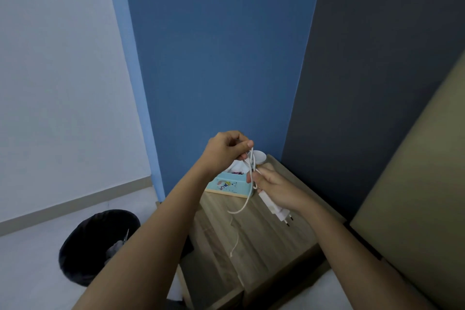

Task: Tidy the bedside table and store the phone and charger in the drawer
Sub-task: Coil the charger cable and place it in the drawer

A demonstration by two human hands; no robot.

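Both hands are raised over the wooden bedside table [264,241]. My right hand [274,184] grips the white charger [275,207], whose plug pins point down and right. My left hand [226,148] pinches the charger's white cable [247,199] just above the right hand, with loops of cable between them. The loose cable end hangs down toward the tabletop. No phone is visible. The drawer front near the bottom edge looks slightly pulled out, its inside hidden.
A light blue tissue box [227,182] with cartoon print stands at the back of the table, partly behind my hands, beside a white round object [259,157]. A black-lined waste bin [98,244] sits on the floor to the left. The bed's beige side [415,184] rises on the right.
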